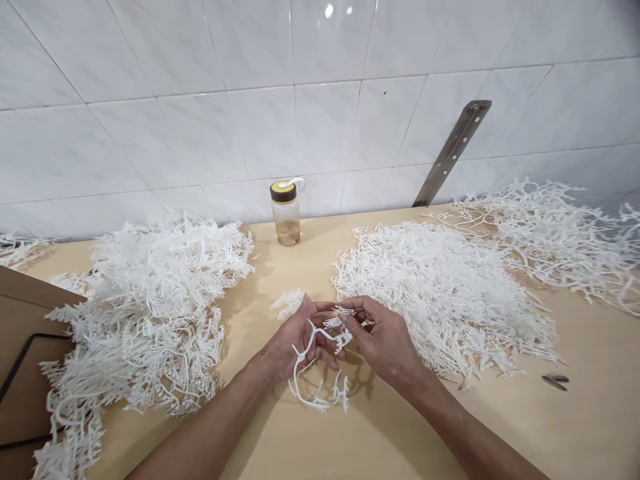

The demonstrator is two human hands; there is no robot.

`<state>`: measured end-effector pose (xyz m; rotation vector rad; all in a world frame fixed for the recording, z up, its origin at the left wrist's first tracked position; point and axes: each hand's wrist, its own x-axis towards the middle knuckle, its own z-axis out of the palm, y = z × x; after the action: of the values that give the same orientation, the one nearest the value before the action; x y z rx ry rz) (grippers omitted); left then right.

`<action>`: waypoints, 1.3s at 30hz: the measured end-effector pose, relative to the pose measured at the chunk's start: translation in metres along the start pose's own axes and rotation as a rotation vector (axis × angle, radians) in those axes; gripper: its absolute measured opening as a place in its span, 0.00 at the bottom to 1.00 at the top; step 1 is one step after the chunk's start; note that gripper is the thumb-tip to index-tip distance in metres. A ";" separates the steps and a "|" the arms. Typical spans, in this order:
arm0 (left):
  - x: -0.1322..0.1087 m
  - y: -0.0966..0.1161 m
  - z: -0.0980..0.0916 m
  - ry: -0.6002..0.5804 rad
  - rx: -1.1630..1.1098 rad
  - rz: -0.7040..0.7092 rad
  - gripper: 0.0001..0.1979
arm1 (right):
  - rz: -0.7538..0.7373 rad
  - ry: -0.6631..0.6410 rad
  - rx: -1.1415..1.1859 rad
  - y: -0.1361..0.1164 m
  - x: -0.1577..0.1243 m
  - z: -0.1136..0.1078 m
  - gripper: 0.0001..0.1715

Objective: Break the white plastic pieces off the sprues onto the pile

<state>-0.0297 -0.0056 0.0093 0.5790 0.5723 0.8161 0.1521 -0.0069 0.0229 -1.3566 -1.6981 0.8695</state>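
Observation:
My left hand (305, 337), palm up at the middle of the table, holds a white branching stem (296, 377) whose curved twigs hang below the palm. A feathery white tuft (289, 303) shows beside its thumb. My right hand (387, 337) pinches a small white sprig (340, 316) between thumb and forefinger, just above the left fingers. Where the sprig meets the stem is too small to tell. A big heap of white feathery pieces (165, 307) lies to the left, and another heap of thin white sprigs (440, 287) to the right.
A bottle with a yellow and dark lid (286, 213) stands near the tiled wall. A metal bracket (453, 153) leans at the back. Bare white branches (565, 233) lie far right, a small dark object (556, 381) at the right, and a brown box (30, 347) at the left edge.

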 end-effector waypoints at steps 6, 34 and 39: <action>-0.001 -0.004 -0.001 -0.036 0.139 -0.001 0.22 | -0.059 0.018 0.067 -0.004 -0.003 0.003 0.10; -0.005 0.005 0.001 0.280 0.337 0.186 0.15 | 0.150 -0.296 0.496 -0.005 0.002 -0.021 0.14; -0.007 0.002 -0.003 0.301 0.610 0.316 0.16 | 0.269 -0.286 0.542 -0.004 0.004 -0.020 0.23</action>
<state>-0.0367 -0.0091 0.0103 1.1358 1.0380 1.0389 0.1679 -0.0029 0.0362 -1.1301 -1.3436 1.6083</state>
